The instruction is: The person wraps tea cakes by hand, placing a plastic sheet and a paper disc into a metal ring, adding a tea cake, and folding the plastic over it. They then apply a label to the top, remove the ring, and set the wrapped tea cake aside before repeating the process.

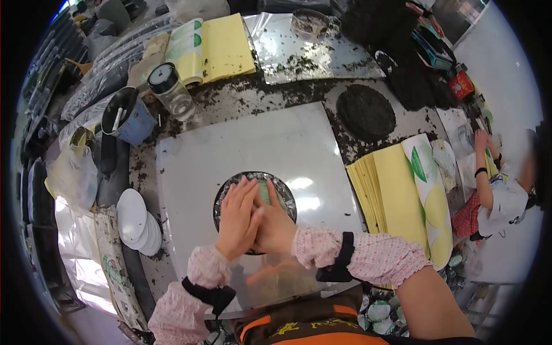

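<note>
A round, dark disc in shiny wrapping (219, 202) lies on a smooth pale board (253, 141) in front of me. A green patch (264, 192) on its top shows between my fingers. My left hand (237, 215) lies over the disc with its fingers stretched out. Partly beneath it, my right hand (273, 224) rests on the disc too, its fingers straight and pointing away from me. The two hands touch and overlap, so much of the disc's top is hidden. Both forearms wear pink patterned sleeves and black bands.
Dark crumbs surround the board. A bare dark disc (366, 112) sits beyond it. Yellow printed sheets (397, 192) lie right, more sheets (227, 49) behind. Leftward stand a lidded jar (174, 95), a blue cup (135, 123) and white round discs (135, 215). Another person (500, 192) works at far right.
</note>
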Tool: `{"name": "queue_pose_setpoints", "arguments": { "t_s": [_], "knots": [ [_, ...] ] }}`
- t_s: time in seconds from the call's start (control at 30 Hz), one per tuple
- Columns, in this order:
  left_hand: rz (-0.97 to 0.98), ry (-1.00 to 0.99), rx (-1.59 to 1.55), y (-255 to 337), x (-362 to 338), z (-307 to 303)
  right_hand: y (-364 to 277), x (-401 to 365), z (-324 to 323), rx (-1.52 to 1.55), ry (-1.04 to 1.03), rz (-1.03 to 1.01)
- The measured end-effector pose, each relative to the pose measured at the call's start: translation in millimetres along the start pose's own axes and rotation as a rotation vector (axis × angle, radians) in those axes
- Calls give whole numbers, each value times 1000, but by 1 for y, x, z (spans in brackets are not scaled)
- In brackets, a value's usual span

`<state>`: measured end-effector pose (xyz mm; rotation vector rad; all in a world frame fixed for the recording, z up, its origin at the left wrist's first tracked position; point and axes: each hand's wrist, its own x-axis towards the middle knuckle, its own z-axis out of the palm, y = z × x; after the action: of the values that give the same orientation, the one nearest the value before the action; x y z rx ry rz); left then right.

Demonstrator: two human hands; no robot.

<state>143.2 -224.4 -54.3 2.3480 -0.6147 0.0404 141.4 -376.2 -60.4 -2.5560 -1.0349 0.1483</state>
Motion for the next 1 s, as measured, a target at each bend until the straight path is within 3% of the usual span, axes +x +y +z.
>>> {"name": "queue_pose_setpoints", "arguments": {
  "t_s": [0.1, 0.17, 0.2, 0.23, 0.3, 0.37, 0.4, 0.53, 0.57, 0.6, 0.63, 0.67, 0.77, 0.83, 0.87, 0.97, 1.0],
  "knots": [
    [-7, -1, 116, 7, 2, 4, 7, -3, 17, 115, 159, -23],
    [-39, 47, -57, -3, -4, 12, 10, -1, 18, 164, 162, -61],
    [-62, 94, -186, -8, -11, 16, 10, 1, 9, 332, 283, 10],
    [-78, 175, -292, -9, -10, 3, 3, -5, -34, 931, 503, 347],
    [75, 69, 77, 5, -11, 7, 18, 10, -47, 457, 866, 145],
    [146, -86, 381, 24, -7, 6, 35, 33, -25, 329, 548, 346],
    [108, -153, 384, 16, -6, 13, 37, 36, -17, 260, 383, 437],
    [137, -106, 177, -11, -19, 38, 12, 15, -35, 80, 609, 182],
    [-154, -377, 216, -3, -44, 12, -10, 8, -46, 86, 819, 88],
    [-420, -664, 324, 6, -70, -14, -21, 2, -50, 106, 875, 0],
    [-365, -704, 582, 61, -62, -55, -30, -7, -61, 96, 840, -31],
    [-284, -731, 507, 58, -67, -59, -27, -15, -63, 86, 851, -62],
    [187, -62, 213, 73, -65, -39, -4, -52, -59, 156, 849, -91],
    [590, 339, 8, 78, -57, -28, 11, -75, -50, 222, 808, 159],
    [603, 294, 21, 72, -58, -28, 4, -73, -63, 56, 788, 97],
    [-234, 602, -138, 45, -60, -35, 39, -95, -41, 484, 663, 388],
    [-418, 638, -71, 2, -57, -11, 50, -101, -36, 536, 573, 486]
  ]
}}
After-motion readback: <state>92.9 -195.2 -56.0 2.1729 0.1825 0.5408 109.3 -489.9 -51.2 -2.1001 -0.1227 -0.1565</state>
